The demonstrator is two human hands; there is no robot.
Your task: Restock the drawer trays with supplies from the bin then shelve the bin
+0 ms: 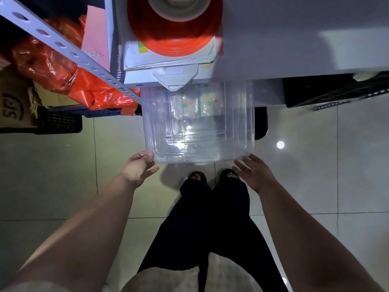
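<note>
A clear plastic bin (197, 123) sticks out from under a white shelf board (294, 39), its far part tucked beneath the board. Pale packets with green and orange print (207, 101) show through it near the back. My left hand (139, 167) is at the bin's near left corner, fingers spread and touching the rim. My right hand (252, 171) is at the near right corner, fingers apart, fingertips at the rim. Neither hand is closed around the bin.
A red film roll (174, 28) stands on a stack of flat white packs on the shelf board above the bin. Orange plastic bags (63, 66) and a slotted metal post (69, 51) are to the left, a cardboard box (14, 102) and black crate (61, 121) below. My feet (212, 175) stand on tiled floor.
</note>
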